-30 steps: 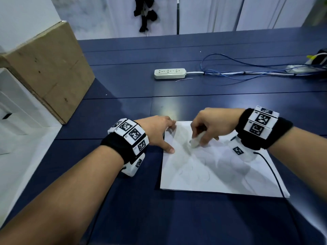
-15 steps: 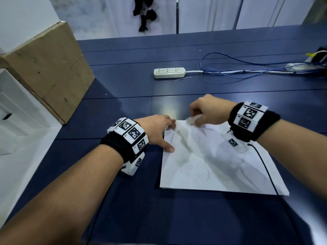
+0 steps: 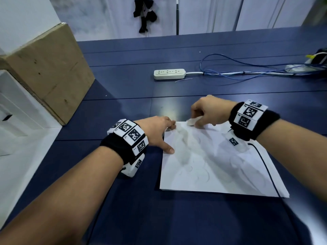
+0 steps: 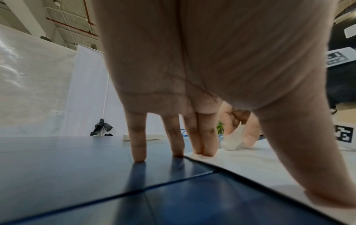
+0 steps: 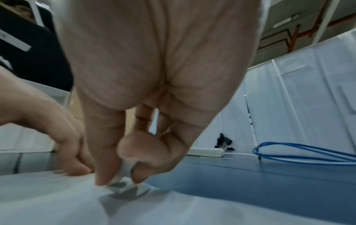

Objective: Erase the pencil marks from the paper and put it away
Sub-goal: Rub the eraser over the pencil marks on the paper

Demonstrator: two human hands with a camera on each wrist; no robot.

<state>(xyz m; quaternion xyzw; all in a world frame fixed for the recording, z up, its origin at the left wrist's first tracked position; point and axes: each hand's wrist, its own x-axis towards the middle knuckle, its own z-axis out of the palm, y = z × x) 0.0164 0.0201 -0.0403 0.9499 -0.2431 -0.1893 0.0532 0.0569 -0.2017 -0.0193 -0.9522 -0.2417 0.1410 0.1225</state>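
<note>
White paper (image 3: 217, 167) lies flat on the dark blue worktop (image 3: 123, 106), in the lower right half of the head view, with faint grey pencil curves showing across its middle. The left hand (image 3: 155, 131) sits at the sheet's upper left corner with its fingers (image 4: 207, 137) straight and spread: two fingertips press on the paper's edge, two more touch the bare worktop just beside it, and the thumb rests on the sheet's left margin lower in the frame. The right hand (image 3: 208, 110) is at the top edge of the sheet, its thumb and fingers curled tightly round a small white eraser (image 3: 193, 121); the eraser's lower end touches the paper near that edge, clearly seen in the left wrist view (image 4: 232, 140) and partly hidden by the fingertips in the right wrist view (image 5: 123, 172).

Both wrists carry black bands with black-and-white marker tiles. In the upper middle of the head view a cream power strip (image 3: 169, 73) lies on the worktop, with blue cable (image 3: 230, 75) looping to its right. A cardboard box (image 3: 47, 71) stands at the upper left.
</note>
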